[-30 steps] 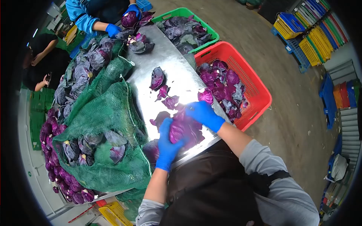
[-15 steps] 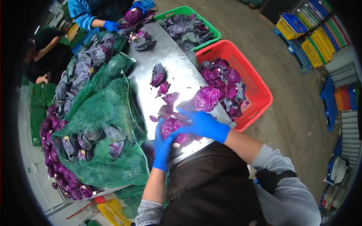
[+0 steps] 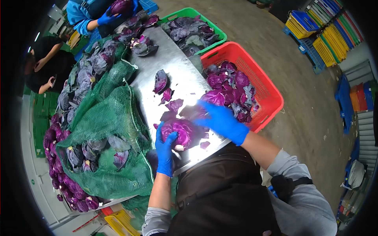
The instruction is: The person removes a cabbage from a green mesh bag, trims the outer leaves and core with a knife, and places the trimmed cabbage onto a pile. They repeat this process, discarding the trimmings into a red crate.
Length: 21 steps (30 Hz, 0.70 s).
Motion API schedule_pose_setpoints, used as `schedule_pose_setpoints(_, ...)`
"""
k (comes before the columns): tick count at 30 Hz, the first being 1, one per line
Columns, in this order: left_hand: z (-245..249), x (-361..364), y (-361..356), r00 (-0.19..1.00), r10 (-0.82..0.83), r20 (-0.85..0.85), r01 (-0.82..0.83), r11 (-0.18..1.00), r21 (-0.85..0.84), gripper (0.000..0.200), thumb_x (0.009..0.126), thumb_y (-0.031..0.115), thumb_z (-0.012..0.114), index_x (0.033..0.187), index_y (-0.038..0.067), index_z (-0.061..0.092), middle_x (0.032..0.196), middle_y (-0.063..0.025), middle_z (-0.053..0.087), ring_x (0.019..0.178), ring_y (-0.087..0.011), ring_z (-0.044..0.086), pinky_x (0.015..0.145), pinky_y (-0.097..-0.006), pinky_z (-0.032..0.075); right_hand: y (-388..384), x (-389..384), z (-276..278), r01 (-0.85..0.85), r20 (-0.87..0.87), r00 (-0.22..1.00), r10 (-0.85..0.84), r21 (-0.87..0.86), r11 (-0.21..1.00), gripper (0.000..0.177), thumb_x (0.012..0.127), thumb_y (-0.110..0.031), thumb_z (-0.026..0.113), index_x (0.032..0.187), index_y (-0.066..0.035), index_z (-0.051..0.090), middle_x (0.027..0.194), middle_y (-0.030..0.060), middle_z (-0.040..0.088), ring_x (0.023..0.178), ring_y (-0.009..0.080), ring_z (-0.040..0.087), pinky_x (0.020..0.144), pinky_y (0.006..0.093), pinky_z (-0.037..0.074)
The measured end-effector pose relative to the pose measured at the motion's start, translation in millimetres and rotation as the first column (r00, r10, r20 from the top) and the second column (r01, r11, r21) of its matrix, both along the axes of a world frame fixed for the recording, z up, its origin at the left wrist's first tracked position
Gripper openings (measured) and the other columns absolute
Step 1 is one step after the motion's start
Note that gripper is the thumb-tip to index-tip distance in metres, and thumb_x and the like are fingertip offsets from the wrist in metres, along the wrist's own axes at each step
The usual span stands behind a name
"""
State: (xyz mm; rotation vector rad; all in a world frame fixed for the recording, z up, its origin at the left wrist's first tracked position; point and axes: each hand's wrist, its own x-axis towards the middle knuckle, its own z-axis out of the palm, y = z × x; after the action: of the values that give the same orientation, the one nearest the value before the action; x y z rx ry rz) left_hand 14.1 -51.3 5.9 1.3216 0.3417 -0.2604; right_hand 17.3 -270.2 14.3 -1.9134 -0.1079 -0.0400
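A purple cabbage (image 3: pixel 182 132) rests on the steel table (image 3: pixel 160 51), low in the middle. My left hand (image 3: pixel 164 151), in a blue glove, grips it from the left side. Just right of the cabbage is my right hand (image 3: pixel 223 121), also gloved; its fingers are blurred, with a smeared purple leaf near their tips. Loose purple leaves (image 3: pixel 160 81) lie on the table beyond the cabbage. More leaves and pieces fill the red crate (image 3: pixel 267 92) on the right.
A green net bag (image 3: pixel 114 114) holding dark cabbages covers the table's left side, with peeled cabbages (image 3: pixel 51 137) beyond. A green crate (image 3: pixel 214 29) of dark leaves stands behind the red one. A co-worker (image 3: pixel 80 15) holds a cabbage at the far end.
My right hand has moved right, away from the cabbage, whose top is now more exposed. The co-worker's hands have lifted a cabbage up and to the left.
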Motion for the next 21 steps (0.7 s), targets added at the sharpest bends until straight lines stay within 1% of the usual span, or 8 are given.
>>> schedule_pose_setpoints(4,-18.6,4.0,-6.3,0.989,-0.146,-0.002,0.146,0.987,0.061,0.070,0.072,-0.002,0.070,0.135,0.003,0.038,0.115,-0.0140,0.056,0.099,-0.0187,0.058,0.084,-0.0297,0.051,17.0,4.6,-36.0,-0.185,0.079,0.980,0.181,0.047,0.982,0.050,0.078,-0.029,0.069,0.123,-0.014,0.053,0.095,0.0122,0.066,0.081,0.0256,0.066,0.071,0.0337,0.051)
schedule_pose_setpoints(7,-17.1,0.7,-13.0,0.988,-0.149,0.044,0.146,0.987,0.064,0.069,0.072,-0.002,0.070,0.134,0.003,0.040,0.114,-0.0130,0.056,0.098,-0.0181,0.058,0.084,-0.0290,0.051,0.4,3.7,-34.9,-0.327,-0.227,0.921,0.316,-0.016,0.945,0.043,0.078,-0.026,0.068,0.116,-0.012,0.055,0.092,0.0123,0.066,0.081,0.0255,0.066,0.070,0.0339,0.052)
schedule_pose_setpoints(9,-21.7,3.2,-13.2,0.984,-0.141,0.112,0.118,0.974,0.194,0.066,0.073,-0.001,0.069,0.133,0.003,0.041,0.114,-0.0125,0.056,0.097,-0.0174,0.059,0.085,-0.0283,0.050,2.7,-0.6,-20.3,-0.279,-0.112,0.957,0.269,-0.080,0.957,0.021,0.083,-0.021,0.064,0.099,-0.008,0.058,0.081,0.0036,0.062,0.073,0.0171,0.061,0.064,0.0312,0.049)
schedule_pose_setpoints(11,-17.4,3.3,-12.4,0.999,-0.021,-0.042,0.022,0.999,0.032,0.063,0.075,0.000,0.066,0.133,0.003,0.042,0.116,-0.0121,0.055,0.099,-0.0174,0.058,0.087,-0.0275,0.049,4.1,-4.2,-24.6,-0.218,-0.085,0.974,0.211,-0.092,0.972,0.022,0.079,-0.016,0.065,0.098,-0.007,0.058,0.082,0.0071,0.066,0.076,0.0189,0.066,0.065,0.0303,0.051)
schedule_pose_setpoints(14,-39.8,6.4,2.2,0.994,0.071,-0.085,-0.082,0.987,-0.141,0.059,0.080,0.021,0.062,0.133,0.003,0.043,0.116,-0.0107,0.057,0.104,-0.0222,0.057,0.091,-0.0341,0.047,-11.6,-4.2,-25.9,-0.019,-0.049,0.998,0.028,0.173,0.985,0.015,0.080,-0.007,0.061,0.095,-0.004,0.059,0.083,0.0037,0.065,0.074,0.0135,0.064,0.065,0.0277,0.051)
schedule_pose_setpoints(17,-51.7,5.7,15.6,0.977,0.106,-0.186,-0.164,0.930,-0.329,0.055,0.081,0.031,0.059,0.129,0.006,0.047,0.119,-0.0112,0.057,0.107,-0.0259,0.056,0.094,-0.0403,0.045,-32.4,11.1,-22.7,0.163,-0.241,0.968,-0.063,0.424,0.891,0.012,0.083,-0.002,0.058,0.095,-0.005,0.059,0.083,0.0021,0.060,0.064,0.0069,0.055,0.058,0.0217,0.047)
schedule_pose_setpoints(19,-53.4,4.4,18.5,0.960,0.114,-0.257,-0.222,0.868,-0.444,0.053,0.082,0.035,0.057,0.127,0.008,0.050,0.121,-0.0114,0.057,0.109,-0.0276,0.055,0.097,-0.0435,0.043,-53.5,30.9,-43.9,0.241,-0.104,0.970,-0.218,0.348,0.906,0.014,0.085,-0.006,0.058,0.099,-0.005,0.058,0.079,0.0015,0.058,0.056,0.0044,0.050,0.050,0.0194,0.043)
schedule_pose_setpoints(21,-46.5,2.8,16.2,0.919,0.101,-0.380,-0.335,0.709,-0.621,0.052,0.083,0.039,0.055,0.125,0.008,0.051,0.120,-0.0117,0.057,0.108,-0.0298,0.055,0.098,-0.0459,0.041,-70.7,47.7,-21.4,0.489,-0.450,0.844,-0.291,0.424,0.763,0.019,0.087,-0.012,0.061,0.104,-0.005,0.058,0.080,0.0031,0.062,0.057,0.0053,0.052,0.050,0.0208,0.045)
